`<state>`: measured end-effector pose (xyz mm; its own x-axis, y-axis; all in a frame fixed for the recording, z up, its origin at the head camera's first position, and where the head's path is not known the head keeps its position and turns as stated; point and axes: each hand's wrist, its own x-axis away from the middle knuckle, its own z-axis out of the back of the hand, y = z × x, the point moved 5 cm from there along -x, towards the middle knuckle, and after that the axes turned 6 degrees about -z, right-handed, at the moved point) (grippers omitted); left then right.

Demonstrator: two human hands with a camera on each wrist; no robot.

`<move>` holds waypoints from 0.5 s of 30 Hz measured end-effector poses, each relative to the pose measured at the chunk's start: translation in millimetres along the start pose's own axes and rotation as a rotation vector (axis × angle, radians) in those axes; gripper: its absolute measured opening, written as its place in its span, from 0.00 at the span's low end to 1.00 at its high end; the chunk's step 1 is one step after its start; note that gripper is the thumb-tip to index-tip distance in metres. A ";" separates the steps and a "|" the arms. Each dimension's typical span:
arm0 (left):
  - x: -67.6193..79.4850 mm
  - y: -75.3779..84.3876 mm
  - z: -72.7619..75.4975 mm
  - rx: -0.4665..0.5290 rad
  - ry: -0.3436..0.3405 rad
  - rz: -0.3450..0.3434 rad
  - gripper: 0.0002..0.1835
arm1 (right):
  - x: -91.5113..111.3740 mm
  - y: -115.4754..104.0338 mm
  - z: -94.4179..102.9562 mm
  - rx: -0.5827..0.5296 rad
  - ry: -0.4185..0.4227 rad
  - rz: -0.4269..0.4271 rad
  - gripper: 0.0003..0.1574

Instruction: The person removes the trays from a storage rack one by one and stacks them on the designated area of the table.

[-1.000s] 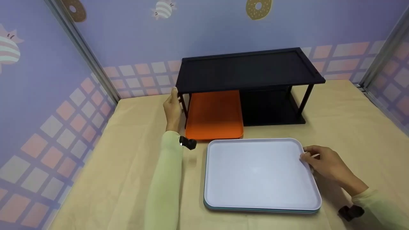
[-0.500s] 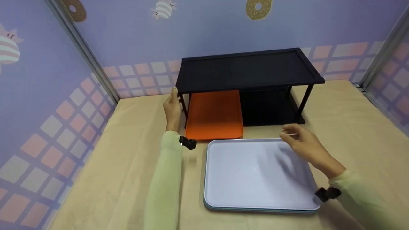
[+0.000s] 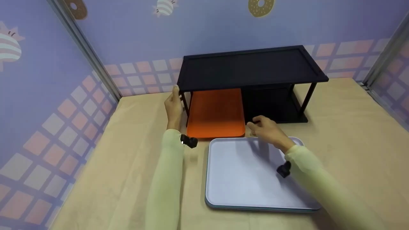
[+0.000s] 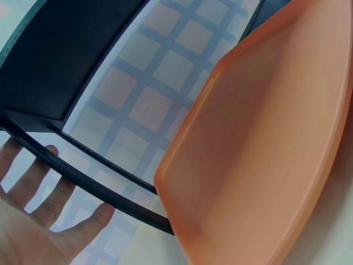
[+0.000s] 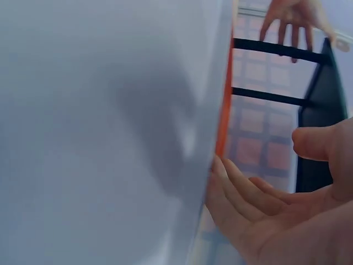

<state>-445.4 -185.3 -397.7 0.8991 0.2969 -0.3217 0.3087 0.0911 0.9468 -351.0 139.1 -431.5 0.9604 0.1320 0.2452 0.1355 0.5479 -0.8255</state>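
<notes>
A black two-tier rack [image 3: 252,68] stands at the back of the table. An orange tray [image 3: 215,113] lies on the left of its lower tier, its front end sticking out. My left hand [image 3: 174,110] touches the rack's front left post, fingers spread and fairly straight against it in the left wrist view. In front of the rack lies a pale, whitish-lilac tray [image 3: 249,179] on top of a stack with teal edges below it. My right hand [image 3: 266,130], holding nothing, hovers over the pale tray's far edge near the orange tray's front right corner, thumb apart from the fingers.
A beige cloth [image 3: 127,159] covers the table. Patterned purple walls [image 3: 217,25] stand behind and at both sides, with metal posts [image 3: 83,48] in the corners. The lower tier's right part [image 3: 268,105] shows bare black.
My right hand has let go of the pale tray's right edge and moved left and forward to near the orange tray. My left hand stays at the rack's post.
</notes>
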 end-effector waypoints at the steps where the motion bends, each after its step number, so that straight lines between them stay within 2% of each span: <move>1: -0.2 0.3 0.1 -0.005 -0.002 0.004 0.31 | -4.3 -0.4 -3.5 0.014 -0.005 -0.010 0.41; 5: -0.7 0.0 0.8 -0.006 -0.003 0.025 0.31 | -18.4 0.7 -12.3 0.075 -0.034 -0.079 0.42; 8: -0.7 0.1 1.6 0.002 0.006 0.028 0.31 | -25.6 0.6 -15.3 0.066 -0.053 -0.129 0.42; 15: -2.0 1.9 3.7 0.013 0.002 0.004 0.31 | -31.8 -3.6 -19.9 -0.126 -0.135 -0.178 0.43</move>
<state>-445.5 -189.3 -395.2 0.8997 0.2988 -0.3183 0.3094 0.0780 0.9477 -377.2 116.4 -446.4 0.8785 0.1565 0.4515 0.3372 0.4664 -0.8178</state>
